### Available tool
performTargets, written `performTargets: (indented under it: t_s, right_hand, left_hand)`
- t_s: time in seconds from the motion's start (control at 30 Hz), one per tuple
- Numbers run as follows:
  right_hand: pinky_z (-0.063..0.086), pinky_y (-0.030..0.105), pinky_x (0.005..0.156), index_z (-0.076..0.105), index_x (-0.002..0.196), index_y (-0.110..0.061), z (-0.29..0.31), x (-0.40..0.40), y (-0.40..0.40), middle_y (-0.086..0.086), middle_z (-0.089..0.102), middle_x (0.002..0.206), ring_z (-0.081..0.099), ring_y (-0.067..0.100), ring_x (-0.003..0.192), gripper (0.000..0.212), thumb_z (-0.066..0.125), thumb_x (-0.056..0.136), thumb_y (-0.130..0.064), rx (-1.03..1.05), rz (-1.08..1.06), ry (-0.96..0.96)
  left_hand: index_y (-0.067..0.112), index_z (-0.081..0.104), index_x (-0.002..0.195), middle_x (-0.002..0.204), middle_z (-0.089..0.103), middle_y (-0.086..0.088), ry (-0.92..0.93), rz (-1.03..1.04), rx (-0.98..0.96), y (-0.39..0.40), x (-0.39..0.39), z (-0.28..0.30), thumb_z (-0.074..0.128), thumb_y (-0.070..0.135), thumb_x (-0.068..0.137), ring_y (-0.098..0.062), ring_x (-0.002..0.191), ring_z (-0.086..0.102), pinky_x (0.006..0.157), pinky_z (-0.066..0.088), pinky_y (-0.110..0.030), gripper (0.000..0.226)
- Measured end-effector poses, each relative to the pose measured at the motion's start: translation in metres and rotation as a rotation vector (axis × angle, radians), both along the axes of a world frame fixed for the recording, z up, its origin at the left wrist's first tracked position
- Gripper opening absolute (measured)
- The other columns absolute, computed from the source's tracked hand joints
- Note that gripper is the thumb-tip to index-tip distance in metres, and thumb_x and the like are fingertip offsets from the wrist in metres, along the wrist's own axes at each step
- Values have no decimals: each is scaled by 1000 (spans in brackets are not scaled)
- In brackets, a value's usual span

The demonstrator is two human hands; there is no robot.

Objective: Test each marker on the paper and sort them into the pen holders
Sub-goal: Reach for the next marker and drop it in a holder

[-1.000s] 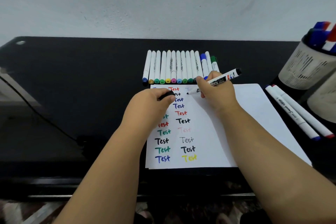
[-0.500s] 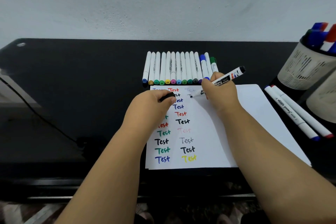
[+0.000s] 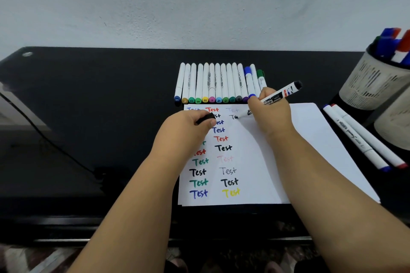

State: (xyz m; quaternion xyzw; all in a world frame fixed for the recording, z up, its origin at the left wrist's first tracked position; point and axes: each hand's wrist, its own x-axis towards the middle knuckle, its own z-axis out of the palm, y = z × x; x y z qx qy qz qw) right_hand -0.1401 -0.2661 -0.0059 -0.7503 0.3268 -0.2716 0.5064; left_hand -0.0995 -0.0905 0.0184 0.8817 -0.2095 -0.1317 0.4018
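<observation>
A white paper (image 3: pixel 299 139) lies on the black desk, covered at its left with columns of the word "Test" in several colours. My right hand (image 3: pixel 271 112) grips a black-and-white marker (image 3: pixel 280 94), its tip on the paper near the top, where fresh black letters show. My left hand (image 3: pixel 188 128) rests on the paper's left side, pinching a black marker cap (image 3: pixel 205 118). Behind the paper lies a row of white markers (image 3: pixel 213 83) with coloured ends. At the right edge stand two pale mesh pen holders (image 3: pixel 372 86); the far one holds blue and red markers.
Two white markers (image 3: pixel 359 137), one blue-tipped and one red-tipped, lie on the desk between the paper and the holders. A black cable (image 3: pixel 44 137) runs across the desk's left side. A pale wall rises behind the desk. The desk's front edge is near my forearms.
My right hand has shifted rightward along the paper's top, and black letters have appeared under the marker tip. My left hand stays put with the cap.
</observation>
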Motion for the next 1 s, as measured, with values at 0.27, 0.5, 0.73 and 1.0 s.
performTargets:
  t_s: [0.27,0.5,0.73,1.0]
  right_hand:
    - [23,15,39,28,62,-18,1,-1,0,-2,29,57,26,7,48,35,52,85,-9,12,-16,-13]
    - [22,12,37,27,61,-18,2,-2,2,-4,29,57,28,5,44,36,51,86,-8,47,-40,-35]
    - [22,12,38,27,62,-18,3,-1,0,-4,29,58,25,10,51,33,48,86,-7,48,-70,-44]
    - [24,13,40,27,61,-18,5,-3,-1,-4,30,55,28,5,42,34,48,84,-5,107,-71,-58]
  left_hand:
    - [32,65,113,77,54,21,-6,-8,8,-1,1,-1,54,37,93,2,77,53,67,43,-17,23]
    - [32,65,114,77,53,22,-8,-9,9,0,2,-2,54,37,93,3,75,53,60,41,-15,24]
    - [34,65,114,78,55,23,3,-9,10,1,3,-4,55,37,92,3,76,54,60,42,-16,24]
    - [36,63,117,76,50,26,13,-18,7,2,4,-6,56,39,91,6,74,49,57,37,-15,27]
